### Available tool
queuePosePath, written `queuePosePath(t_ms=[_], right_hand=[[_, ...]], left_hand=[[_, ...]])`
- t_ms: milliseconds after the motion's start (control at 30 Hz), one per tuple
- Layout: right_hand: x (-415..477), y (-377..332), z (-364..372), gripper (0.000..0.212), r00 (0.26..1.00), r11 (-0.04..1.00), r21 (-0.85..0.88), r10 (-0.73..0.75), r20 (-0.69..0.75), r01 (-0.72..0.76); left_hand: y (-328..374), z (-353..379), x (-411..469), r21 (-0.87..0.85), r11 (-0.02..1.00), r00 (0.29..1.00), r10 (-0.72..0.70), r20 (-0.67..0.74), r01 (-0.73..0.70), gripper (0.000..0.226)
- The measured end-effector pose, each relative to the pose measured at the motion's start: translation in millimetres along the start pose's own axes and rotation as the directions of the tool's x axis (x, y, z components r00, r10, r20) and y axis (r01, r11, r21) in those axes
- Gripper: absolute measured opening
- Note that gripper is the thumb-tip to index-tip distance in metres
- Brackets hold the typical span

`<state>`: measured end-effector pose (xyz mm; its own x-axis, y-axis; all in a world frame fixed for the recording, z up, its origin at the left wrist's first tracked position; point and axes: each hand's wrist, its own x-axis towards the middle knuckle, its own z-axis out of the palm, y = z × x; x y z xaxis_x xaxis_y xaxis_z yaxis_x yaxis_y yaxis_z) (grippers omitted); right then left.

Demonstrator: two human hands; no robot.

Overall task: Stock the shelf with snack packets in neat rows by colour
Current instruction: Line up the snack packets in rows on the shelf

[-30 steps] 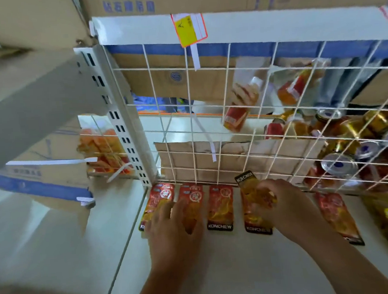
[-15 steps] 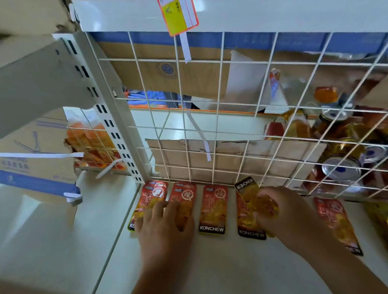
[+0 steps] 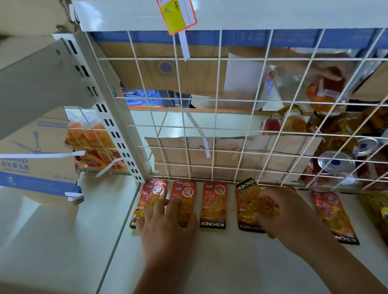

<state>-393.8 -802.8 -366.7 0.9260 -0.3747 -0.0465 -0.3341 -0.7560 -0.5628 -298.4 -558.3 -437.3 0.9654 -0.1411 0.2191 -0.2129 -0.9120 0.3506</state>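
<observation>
Little had shifted since a second before: the loose red packet (image 3: pixel 255 200) was still upside down over the fourth one in the red row (image 3: pixel 212 204) on the shelf (image 3: pixel 218 270), pinched in the right hand (image 3: pixel 290 218), while the left hand (image 3: pixel 164 230) lay flat on the first two. It likely wanted turning the right way up, then laying in the gap to the right, square to the wire grid (image 3: pixel 219 99).

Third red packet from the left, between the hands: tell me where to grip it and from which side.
Pinch the third red packet at its black KONCHEW end, coming from the front. It lies flat, top toward the wire grid, with neighbouring packets close on both sides; probably only that near end is free.
</observation>
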Motion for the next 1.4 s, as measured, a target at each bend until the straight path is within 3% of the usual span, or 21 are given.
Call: queuePosePath(t_ms=[333, 567, 700, 867, 967, 1133, 1200, 1400], right_hand=[[-13.0, 0.2, 4.9, 0.04, 1.0, 1.0, -0.017, 0.006, 0.002, -0.006], [-25.8, 2.7, 1.3, 0.031, 0.998, 0.999, 0.041, -0.001, -0.06, 0.003], [-40.4, 12.2, -7.3, 0.02, 0.996, 0.993, 0.119, 0.017, -0.087, -0.006], [-68.4, 48.9, -26.7, 0.026, 0.961, 0.984, 0.123, 0.154, -0.231, -0.129], [-91.1, 77.2, -47.6, 0.04, 0.925, 0.977, 0.133, 0.204, -0.321, -0.169], [-132.8, 125.2, -80.9, 0.054, 0.9, 0.972, 0.071, 0.235, -0.366, -0.225], [-148.3, 144.5, -89.9, 0.053, 0.921, 0.973, 0.01, 0.221, -0.32, -0.23], [-172.7, 169.0, -88.2, 0.051, 0.973, 0.959, -0.256, 0.062, -0.221, -0.119]], left_hand=[[-0.9, -2.2, -1.2, -0.021, 0.999, 1.0, 0.024, -0.006, -0.024, 0.055], [12.4, 2.5, -10.4, -0.095, 0.948, 0.947, 0.288, -0.139, -0.302, 0.045], [42.5, 8.8, -15.7, -0.18, 0.886, 0.903, 0.409, -0.129, -0.427, 0.046], [99.1, 19.1, -30.9, -0.287, 0.79, 0.834, 0.549, -0.064, -0.542, 0.043], [136.6, 29.0, -46.1, -0.352, 0.715, 0.772, 0.634, -0.036, -0.604, 0.045], [197.5, 43.3, -77.4, -0.462, 0.597, 0.68, 0.733, -0.018, -0.656, 0.044], [217.5, 49.1, -89.8, -0.475, 0.569, 0.652, 0.758, -0.015, -0.671, 0.041], [242.8, 67.8, -108.3, -0.44, 0.567, 0.62, 0.784, 0.03, -0.696, 0.044]])
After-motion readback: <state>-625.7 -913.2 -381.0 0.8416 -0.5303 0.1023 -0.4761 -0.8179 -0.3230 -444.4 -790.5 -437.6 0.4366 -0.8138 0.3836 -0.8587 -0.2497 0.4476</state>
